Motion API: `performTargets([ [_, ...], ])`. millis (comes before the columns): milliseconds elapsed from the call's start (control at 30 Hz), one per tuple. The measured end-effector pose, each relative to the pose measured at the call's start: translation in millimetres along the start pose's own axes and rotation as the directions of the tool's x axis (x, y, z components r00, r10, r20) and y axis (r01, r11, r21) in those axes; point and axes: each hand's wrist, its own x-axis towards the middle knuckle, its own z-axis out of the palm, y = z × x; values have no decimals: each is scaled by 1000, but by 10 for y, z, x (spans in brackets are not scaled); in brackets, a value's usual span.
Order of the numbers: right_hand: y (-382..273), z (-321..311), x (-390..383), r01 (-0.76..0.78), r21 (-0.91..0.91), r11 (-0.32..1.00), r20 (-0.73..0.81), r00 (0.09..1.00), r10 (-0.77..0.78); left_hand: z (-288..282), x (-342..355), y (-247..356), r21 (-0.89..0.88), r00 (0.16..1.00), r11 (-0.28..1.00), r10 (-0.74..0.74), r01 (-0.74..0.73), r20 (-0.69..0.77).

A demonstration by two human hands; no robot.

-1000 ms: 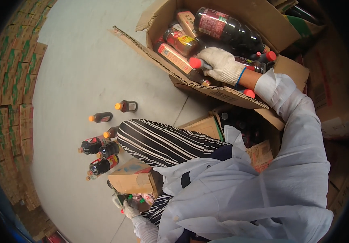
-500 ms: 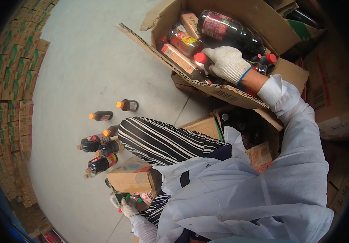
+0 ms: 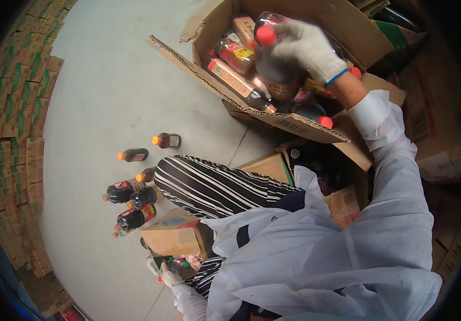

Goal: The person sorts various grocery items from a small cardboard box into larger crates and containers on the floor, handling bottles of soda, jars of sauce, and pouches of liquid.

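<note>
In its white knit glove, my right hand (image 3: 309, 52) grips a dark bottle with a red cap (image 3: 274, 69), blurred by motion, above an open cardboard carton (image 3: 377, 40). Inside that carton lie more dark bottles, among them one with a yellow and red label (image 3: 235, 55), one with a pale label (image 3: 231, 77) and a red-capped one (image 3: 311, 112) near the front wall. My left hand (image 3: 171, 275), also gloved, is low at the left beside green-capped bottles (image 3: 173, 264). Its fingers look curled, but what they hold is too small to make out.
Several dark bottles with orange or tan caps (image 3: 134, 155) stand or lie on the grey floor (image 3: 96, 101). A small carton (image 3: 171, 238) sits by my knee. Another box of dark bottles (image 3: 321, 166) is below the large carton. Stacked cartons (image 3: 8, 160) line the far left.
My right hand has lifted the red-capped bottle up out of the other bottles, and its body now shows. The carton has shifted slightly left. My left hand stays in place.
</note>
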Motion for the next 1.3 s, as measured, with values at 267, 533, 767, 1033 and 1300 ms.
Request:
performTargets([
  [267,-1449,46,-686,418,329,847,-133,908,-397,402,-390,298,-70,968,975,217,-209,128],
  [533,-1896,675,-807,349,415,841,200,866,-458,362,-304,277,-123,966,961,256,-249,45],
  [767,-1382,1735,-726,180,251,951,661,686,-305,351,-345,307,-205,974,961,207,-185,91],
  [1033,187,2905,-321,-3,-157,988,581,808,95,443,-404,304,-212,973,961,205,-179,108],
  [1300,732,3319,-186,-147,-346,927,461,834,304,444,-364,298,-123,977,978,180,-166,111],
])
